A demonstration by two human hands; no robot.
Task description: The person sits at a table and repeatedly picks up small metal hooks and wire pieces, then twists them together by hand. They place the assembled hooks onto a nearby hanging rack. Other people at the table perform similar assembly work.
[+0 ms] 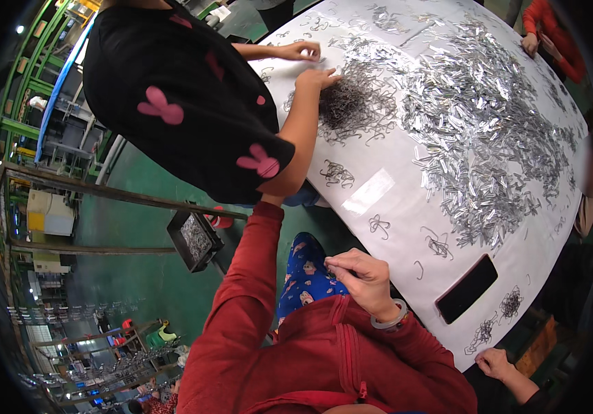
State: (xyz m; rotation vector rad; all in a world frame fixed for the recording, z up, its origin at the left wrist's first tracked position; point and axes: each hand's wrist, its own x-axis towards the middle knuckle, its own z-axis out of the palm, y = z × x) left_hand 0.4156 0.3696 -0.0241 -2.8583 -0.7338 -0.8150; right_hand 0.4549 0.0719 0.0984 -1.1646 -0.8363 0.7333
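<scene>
Our right hand is curled shut at the table edge, fingertips pinched together; whether anything is between them we can't tell. Left hand not visible, only the red sleeve. Wire hooks lie just beyond our hand, phone to its right. A co-worker's hand touches the dark wire pile; metal clips heap beside it.
</scene>
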